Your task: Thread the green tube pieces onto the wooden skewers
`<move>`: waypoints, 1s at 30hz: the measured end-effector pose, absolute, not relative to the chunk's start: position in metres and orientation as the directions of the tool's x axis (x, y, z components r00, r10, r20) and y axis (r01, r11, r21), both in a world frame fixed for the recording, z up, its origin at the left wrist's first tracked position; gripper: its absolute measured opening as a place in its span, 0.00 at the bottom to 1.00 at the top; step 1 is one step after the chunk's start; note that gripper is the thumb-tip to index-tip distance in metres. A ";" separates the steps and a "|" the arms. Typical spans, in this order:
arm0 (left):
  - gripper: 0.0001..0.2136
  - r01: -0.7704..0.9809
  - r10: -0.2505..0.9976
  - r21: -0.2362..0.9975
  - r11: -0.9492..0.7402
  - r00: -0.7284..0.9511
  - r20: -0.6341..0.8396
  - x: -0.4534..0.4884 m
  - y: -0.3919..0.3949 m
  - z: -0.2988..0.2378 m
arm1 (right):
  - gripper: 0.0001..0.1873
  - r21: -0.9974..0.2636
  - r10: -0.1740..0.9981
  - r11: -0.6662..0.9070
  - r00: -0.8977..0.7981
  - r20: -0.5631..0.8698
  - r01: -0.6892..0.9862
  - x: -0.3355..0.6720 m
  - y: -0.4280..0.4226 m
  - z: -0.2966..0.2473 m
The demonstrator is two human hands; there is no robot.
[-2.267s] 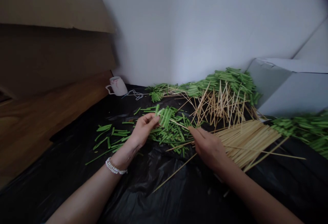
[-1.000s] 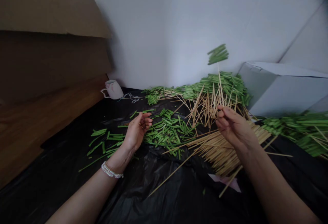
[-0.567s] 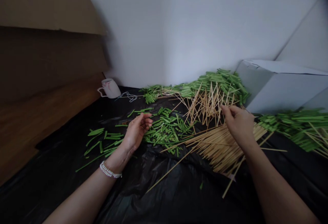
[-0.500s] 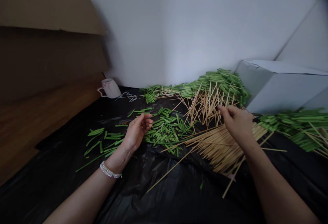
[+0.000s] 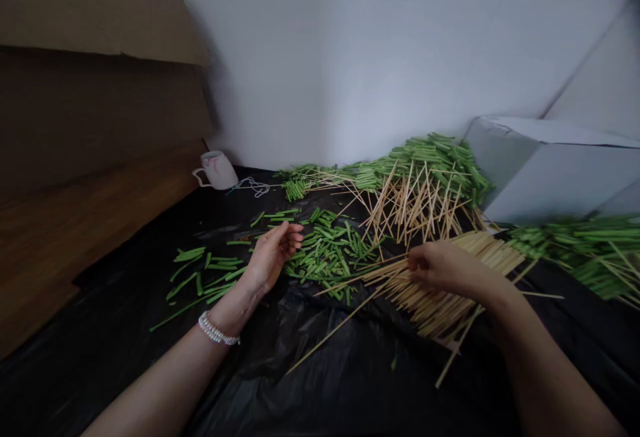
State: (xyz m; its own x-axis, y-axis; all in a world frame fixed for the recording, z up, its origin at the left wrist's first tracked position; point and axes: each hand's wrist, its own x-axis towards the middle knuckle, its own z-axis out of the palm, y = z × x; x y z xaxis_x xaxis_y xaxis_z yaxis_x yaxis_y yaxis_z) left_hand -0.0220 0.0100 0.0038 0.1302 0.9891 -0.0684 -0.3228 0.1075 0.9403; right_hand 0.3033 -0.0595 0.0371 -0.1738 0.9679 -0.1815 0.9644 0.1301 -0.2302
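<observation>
My left hand (image 5: 274, 251), with a white beaded bracelet (image 5: 217, 330) on the wrist, hovers at the left edge of a heap of short cut green stems (image 5: 325, 253). Its fingers are loosely curved and apart, and nothing shows in them. My right hand (image 5: 443, 269) is over a bundle of thin bamboo skewers (image 5: 430, 313), its fingers bent and drawn together at the skewers' left ends. Whatever lies between those fingertips is hidden. Behind it, several skewers (image 5: 400, 207) lean crisscross against skewered rows of green stems (image 5: 440, 160).
Black plastic sheeting (image 5: 320, 390) covers the surface. A white mug (image 5: 219, 170) and a tangled cord (image 5: 255, 187) stand back left, beside a cardboard box (image 5: 100, 97). A white box (image 5: 560, 170) is at right, with more skewered green stems (image 5: 585, 247) before it.
My right hand has come down and toward me, from the leaning skewers to the loose bundle. My left hand has stayed nearly in place; the view has shifted slightly.
</observation>
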 end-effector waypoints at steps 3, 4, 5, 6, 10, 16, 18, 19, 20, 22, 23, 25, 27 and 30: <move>0.16 -0.323 0.988 0.940 0.111 0.138 -0.069 -0.022 0.009 0.004 | 0.04 -0.263 0.962 0.169 -0.217 -0.164 0.950 0.295 -0.059 0.038; 0.16 -0.322 0.988 0.940 0.110 0.138 -0.069 -0.022 0.009 0.005 | 0.04 -0.274 0.960 0.190 -0.237 -0.148 0.943 0.292 -0.059 0.038; 0.16 -0.322 0.988 0.940 0.111 0.137 -0.070 -0.022 0.009 0.005 | 0.05 -0.280 0.956 0.216 -0.260 -0.134 0.936 0.289 -0.059 0.036; 0.16 -0.321 0.988 0.940 0.113 0.137 -0.072 -0.021 0.008 0.006 | 0.06 -0.274 0.951 0.240 -0.282 -0.123 0.931 0.286 -0.059 0.034; 0.16 -0.316 0.988 0.942 0.116 0.134 -0.077 -0.020 0.007 0.007 | 0.08 -0.207 0.937 0.308 -0.333 -0.102 0.929 0.275 -0.059 0.022; 0.14 -0.264 0.984 0.960 0.092 0.174 -0.046 -0.020 0.006 0.007 | 0.09 -0.308 0.903 0.405 -0.429 -0.011 0.861 0.274 -0.060 0.023; 0.14 -0.197 0.972 0.977 0.080 0.232 -0.033 -0.018 0.004 0.007 | 0.07 -0.370 0.895 0.419 -0.447 0.012 0.829 0.278 -0.059 0.028; 0.15 -0.162 0.963 0.984 0.079 0.268 -0.033 -0.017 0.002 0.007 | 0.07 -0.390 0.894 0.418 -0.447 0.018 0.820 0.280 -0.059 0.029; 0.15 -0.131 0.951 0.988 0.082 0.305 -0.038 -0.016 0.001 0.007 | 0.06 -0.404 0.895 0.415 -0.445 0.023 0.815 0.282 -0.058 0.030; 0.16 -0.087 0.930 0.992 0.095 0.364 -0.057 -0.015 0.000 0.006 | 0.07 -0.421 0.896 0.415 -0.442 0.038 0.806 0.285 -0.056 0.031; 0.16 -0.076 0.922 0.991 0.108 0.380 -0.071 -0.014 -0.001 0.006 | 0.07 -0.425 0.898 0.416 -0.436 0.053 0.804 0.286 -0.056 0.031; 0.18 -0.063 0.911 0.989 0.136 0.400 -0.100 -0.015 0.000 0.007 | 0.08 -0.425 0.909 0.405 -0.407 0.090 0.809 0.289 -0.055 0.031; 0.19 -0.042 0.899 0.986 0.161 0.418 -0.129 -0.017 0.001 0.008 | 0.09 -0.430 0.922 0.379 -0.372 0.103 0.820 0.291 -0.056 0.032; 0.20 0.039 0.877 0.988 0.150 0.455 -0.152 -0.021 0.004 0.010 | 0.10 -0.433 0.942 0.327 -0.327 0.076 0.840 0.296 -0.057 0.035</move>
